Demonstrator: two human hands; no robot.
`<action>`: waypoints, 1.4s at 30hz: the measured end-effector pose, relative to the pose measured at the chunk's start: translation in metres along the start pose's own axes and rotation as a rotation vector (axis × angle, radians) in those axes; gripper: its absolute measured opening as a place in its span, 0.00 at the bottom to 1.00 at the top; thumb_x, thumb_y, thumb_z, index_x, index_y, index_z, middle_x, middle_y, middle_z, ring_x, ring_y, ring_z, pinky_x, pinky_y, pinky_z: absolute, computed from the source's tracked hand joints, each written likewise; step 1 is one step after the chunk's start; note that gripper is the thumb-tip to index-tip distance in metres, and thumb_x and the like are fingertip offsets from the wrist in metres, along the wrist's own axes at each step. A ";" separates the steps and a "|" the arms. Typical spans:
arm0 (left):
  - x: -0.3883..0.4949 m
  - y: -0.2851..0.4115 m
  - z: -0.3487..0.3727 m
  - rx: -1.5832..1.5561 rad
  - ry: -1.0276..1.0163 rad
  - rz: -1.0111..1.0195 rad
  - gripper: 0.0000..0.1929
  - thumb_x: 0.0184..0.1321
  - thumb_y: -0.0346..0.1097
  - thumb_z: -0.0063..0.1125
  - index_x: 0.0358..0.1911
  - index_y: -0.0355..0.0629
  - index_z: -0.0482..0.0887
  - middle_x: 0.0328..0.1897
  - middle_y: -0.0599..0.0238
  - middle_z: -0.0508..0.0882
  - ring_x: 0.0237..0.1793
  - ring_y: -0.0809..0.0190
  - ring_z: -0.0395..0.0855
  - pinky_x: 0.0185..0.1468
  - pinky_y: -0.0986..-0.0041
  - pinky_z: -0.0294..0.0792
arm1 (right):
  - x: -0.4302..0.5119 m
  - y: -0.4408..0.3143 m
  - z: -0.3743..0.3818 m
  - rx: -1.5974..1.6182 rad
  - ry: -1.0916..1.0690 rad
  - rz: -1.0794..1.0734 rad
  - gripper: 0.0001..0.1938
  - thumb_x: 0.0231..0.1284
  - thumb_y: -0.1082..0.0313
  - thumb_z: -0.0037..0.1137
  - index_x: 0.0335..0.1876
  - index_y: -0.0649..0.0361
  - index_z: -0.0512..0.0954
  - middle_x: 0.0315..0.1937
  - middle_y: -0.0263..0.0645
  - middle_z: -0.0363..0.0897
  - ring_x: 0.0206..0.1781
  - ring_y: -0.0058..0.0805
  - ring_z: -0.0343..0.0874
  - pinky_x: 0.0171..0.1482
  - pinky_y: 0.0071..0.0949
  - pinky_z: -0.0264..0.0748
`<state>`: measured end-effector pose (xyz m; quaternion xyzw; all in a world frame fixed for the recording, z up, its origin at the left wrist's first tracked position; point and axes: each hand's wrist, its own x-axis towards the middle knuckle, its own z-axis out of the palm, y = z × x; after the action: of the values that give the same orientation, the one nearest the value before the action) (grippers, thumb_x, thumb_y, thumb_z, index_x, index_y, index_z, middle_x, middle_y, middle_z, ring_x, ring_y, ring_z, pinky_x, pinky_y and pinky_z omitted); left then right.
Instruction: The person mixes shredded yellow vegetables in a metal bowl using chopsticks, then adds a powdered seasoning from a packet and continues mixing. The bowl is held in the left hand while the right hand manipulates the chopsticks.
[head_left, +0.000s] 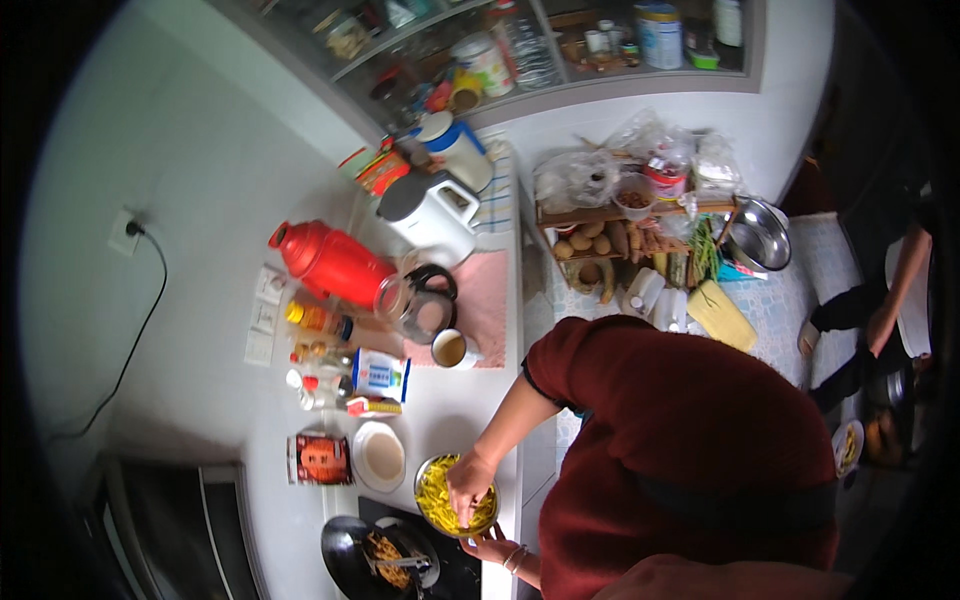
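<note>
A round metal bowl (492, 517) of yellow-green strips (439, 491) stands at the counter's edge, beside the black cooktop (459, 564). My right hand (471, 484) is in the bowl, its fingertips bunched into the strips and partly hidden by them. From below, my left hand (491, 547), with a bracelet at the wrist, grips the bowl's near rim; some of its fingers are behind the bowl. To the lower left sits a black wok (341, 551) with browned food (388, 559) and a metal utensil (409, 561). A white bowl (361, 457) holds pale liquid or paste.
Along the counter are a mug (461, 350), a glass pot (427, 315), a red thermos (337, 262), a white kettle (435, 217), and seasoning packets and bottles. A low rack (559, 219) holds vegetables. Another person's arm (904, 277) and legs show at the far right.
</note>
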<state>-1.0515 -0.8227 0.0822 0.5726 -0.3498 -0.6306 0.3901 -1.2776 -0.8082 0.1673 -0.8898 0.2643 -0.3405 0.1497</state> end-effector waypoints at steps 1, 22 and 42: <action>-0.002 0.001 0.000 0.018 -0.057 0.038 0.20 0.61 0.40 0.44 0.58 0.56 0.63 0.58 0.58 0.72 0.53 0.51 0.75 0.46 0.59 0.74 | 0.003 -0.003 -0.006 0.114 0.002 0.060 0.12 0.62 0.58 0.50 0.49 0.46 0.78 0.39 0.31 0.82 0.37 0.30 0.80 0.36 0.30 0.72; 0.008 0.006 -0.001 -0.111 -0.036 -0.050 0.16 0.66 0.34 0.43 0.57 0.49 0.63 0.38 0.65 0.75 0.33 0.63 0.80 0.29 0.63 0.81 | 0.004 0.019 -0.043 0.583 0.169 1.079 0.13 0.67 0.63 0.43 0.51 0.51 0.77 0.46 0.30 0.77 0.49 0.23 0.75 0.38 0.23 0.81; 0.009 0.003 -0.002 -0.130 -0.019 -0.062 0.19 0.67 0.33 0.41 0.60 0.45 0.60 0.38 0.62 0.78 0.31 0.62 0.81 0.29 0.63 0.81 | 0.007 0.018 -0.067 0.844 0.623 1.094 0.14 0.66 0.60 0.46 0.50 0.59 0.74 0.32 0.34 0.78 0.36 0.21 0.81 0.35 0.23 0.80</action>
<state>-1.0497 -0.8318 0.0811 0.5507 -0.2941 -0.6689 0.4034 -1.3260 -0.8327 0.2114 -0.3616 0.5455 -0.5256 0.5435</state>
